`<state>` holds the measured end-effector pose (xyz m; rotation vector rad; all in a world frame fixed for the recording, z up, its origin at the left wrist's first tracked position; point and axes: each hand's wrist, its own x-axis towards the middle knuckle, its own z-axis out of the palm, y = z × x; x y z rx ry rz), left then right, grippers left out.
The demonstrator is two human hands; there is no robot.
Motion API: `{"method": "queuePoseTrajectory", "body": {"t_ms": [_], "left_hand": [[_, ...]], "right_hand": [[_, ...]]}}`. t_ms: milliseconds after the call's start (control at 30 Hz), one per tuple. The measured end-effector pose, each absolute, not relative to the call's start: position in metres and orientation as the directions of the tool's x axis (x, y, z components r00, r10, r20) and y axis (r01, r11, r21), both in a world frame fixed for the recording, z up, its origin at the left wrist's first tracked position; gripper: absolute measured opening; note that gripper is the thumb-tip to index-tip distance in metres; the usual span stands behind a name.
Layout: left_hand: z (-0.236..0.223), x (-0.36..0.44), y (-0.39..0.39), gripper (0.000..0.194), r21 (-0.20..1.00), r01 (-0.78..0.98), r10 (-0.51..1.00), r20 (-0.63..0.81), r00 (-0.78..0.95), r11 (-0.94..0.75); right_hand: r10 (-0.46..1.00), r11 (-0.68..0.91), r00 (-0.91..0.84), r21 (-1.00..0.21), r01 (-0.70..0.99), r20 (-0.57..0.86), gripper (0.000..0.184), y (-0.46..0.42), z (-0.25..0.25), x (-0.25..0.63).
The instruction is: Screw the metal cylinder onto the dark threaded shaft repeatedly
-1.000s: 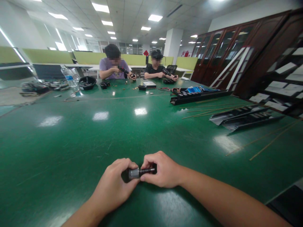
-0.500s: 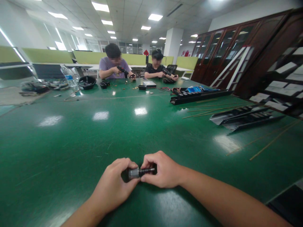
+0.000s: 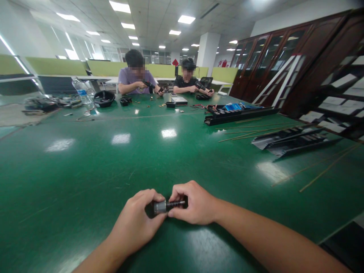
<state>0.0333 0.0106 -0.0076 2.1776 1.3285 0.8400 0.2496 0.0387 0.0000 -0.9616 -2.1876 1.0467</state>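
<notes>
Noted: I see the left hand point(image 3: 133, 218) and right hand point(image 3: 195, 203) pressed closed around a small metal cylinder point(image 3: 160, 207) with a dark threaded shaft point(image 3: 175, 204), pinching it low over the green table point(image 3: 85, 170). The right fingers point(image 3: 178, 201) hide the shaft's far end; I cannot tell whether the piece touches the surface. Far off, a black bowl point(image 3: 104, 98) stands near a clear plastic bottle point(image 3: 83, 91); a blue packet point(image 3: 233, 107) lies on a black ribbed trough point(image 3: 241, 116).
</notes>
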Motion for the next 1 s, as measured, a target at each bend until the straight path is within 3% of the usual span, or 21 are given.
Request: {"method": "queuePoseTrajectory", "body": {"t_ms": [1000], "left_hand": [[-0.0079, 0.0301, 0.0127, 0.016, 0.619, 0.648, 0.895, 0.279, 0.348, -0.444]], "right_hand": [[0.813, 0.426, -0.570, -0.791, 0.438, 0.122, 0.013, 0.0389, 0.0007, 0.2495]]}}
